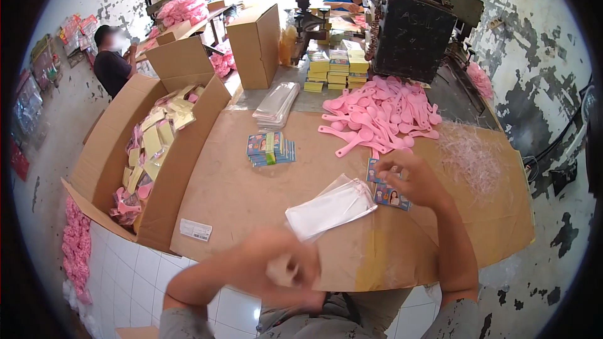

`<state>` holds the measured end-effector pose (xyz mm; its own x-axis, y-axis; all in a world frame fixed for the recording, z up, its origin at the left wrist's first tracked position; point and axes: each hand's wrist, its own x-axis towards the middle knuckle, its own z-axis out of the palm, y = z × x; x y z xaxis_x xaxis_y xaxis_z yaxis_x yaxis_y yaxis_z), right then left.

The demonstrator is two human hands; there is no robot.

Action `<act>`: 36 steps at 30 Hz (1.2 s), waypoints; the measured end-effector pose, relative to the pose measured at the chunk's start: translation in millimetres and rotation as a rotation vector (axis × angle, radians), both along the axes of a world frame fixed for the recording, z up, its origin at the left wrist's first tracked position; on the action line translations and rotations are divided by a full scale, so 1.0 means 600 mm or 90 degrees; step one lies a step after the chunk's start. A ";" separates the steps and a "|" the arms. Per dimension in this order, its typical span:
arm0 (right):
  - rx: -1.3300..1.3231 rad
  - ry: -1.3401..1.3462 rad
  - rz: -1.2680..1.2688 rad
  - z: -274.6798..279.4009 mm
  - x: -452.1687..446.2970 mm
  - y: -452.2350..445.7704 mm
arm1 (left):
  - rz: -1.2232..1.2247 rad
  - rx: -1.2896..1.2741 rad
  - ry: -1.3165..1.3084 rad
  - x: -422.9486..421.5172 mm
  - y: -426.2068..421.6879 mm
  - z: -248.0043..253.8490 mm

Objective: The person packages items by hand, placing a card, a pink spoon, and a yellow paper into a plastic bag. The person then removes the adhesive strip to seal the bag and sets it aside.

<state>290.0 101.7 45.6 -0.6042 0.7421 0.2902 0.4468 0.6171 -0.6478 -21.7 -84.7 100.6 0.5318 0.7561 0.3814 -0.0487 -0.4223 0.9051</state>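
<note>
My left hand [279,267] is smeared by motion over the near edge of the cardboard-covered table [239,194]; what it holds, if anything, cannot be made out. Bent over some small printed cards [392,197] is my right hand [405,176], its fingers curled near a card's top edge. Between the hands lies a stack of clear plastic sleeves [330,209]. A banded stack of printed cards [270,148] sits farther back. Pink plastic spoons [377,113] are heaped beyond my right hand.
An open carton [160,207] of packed items stands at left. More clear sleeves [276,103], card stacks [339,66] and a black machine [411,31] are at the back. Clear plastic shreds [474,157] lie at right. A person [113,63] is at far left.
</note>
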 end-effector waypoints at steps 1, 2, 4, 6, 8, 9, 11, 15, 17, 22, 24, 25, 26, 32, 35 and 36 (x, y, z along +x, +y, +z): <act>0.017 -0.018 -0.032 0.009 0.014 0.006 | 0.067 0.024 0.045 0.006 0.032 -0.013; 0.015 -0.085 -0.045 0.006 0.033 0.014 | 0.134 0.048 0.091 0.012 0.074 -0.026; 0.008 -0.218 -0.068 -0.006 0.061 0.032 | 0.191 0.039 0.225 0.015 0.141 -0.065; 0.037 -0.208 -0.081 -0.008 0.059 0.013 | 0.293 0.156 0.277 0.019 0.197 -0.144; 0.081 -0.175 -0.106 -0.028 0.060 0.005 | 0.365 0.203 0.338 0.025 0.218 -0.172; 0.107 -0.148 -0.123 -0.057 0.061 0.015 | 0.384 0.187 0.374 0.029 0.221 -0.180; 0.133 -0.130 -0.140 -0.070 0.052 0.022 | 0.388 0.181 0.416 0.035 0.217 -0.188; 0.120 -0.105 -0.154 -0.071 0.037 0.016 | 0.349 0.177 0.402 0.031 0.209 -0.210; 0.088 -0.060 -0.155 -0.075 0.033 0.023 | 0.343 0.132 0.375 0.025 0.210 -0.217; 0.046 0.049 -0.155 -0.086 0.036 0.024 | 0.310 -0.126 0.208 0.023 0.212 -0.211; -0.002 0.125 -0.146 -0.093 0.034 0.023 | 0.327 -0.134 0.167 0.023 0.214 -0.213; -0.024 0.163 -0.142 -0.095 0.032 0.021 | 0.334 -0.137 0.146 0.023 0.214 -0.214; -0.095 0.220 -0.138 -0.096 0.027 0.013 | 0.325 -0.138 0.137 0.024 0.215 -0.220; -0.172 0.207 0.095 -0.085 -0.015 -0.030 | 0.321 -0.049 0.246 0.026 0.209 -0.211; -0.003 0.013 0.141 -0.076 -0.028 -0.035 | 0.306 0.000 0.197 0.024 0.214 -0.214; -0.006 0.013 0.134 -0.087 -0.028 -0.033 | 0.305 -0.023 0.176 0.021 0.216 -0.215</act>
<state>272.9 82.2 -6.7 -0.7402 0.6030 0.2975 0.2957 0.6893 -0.6614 -9.2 44.7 -28.3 0.2020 0.9482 0.2453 0.3823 -0.3069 0.8716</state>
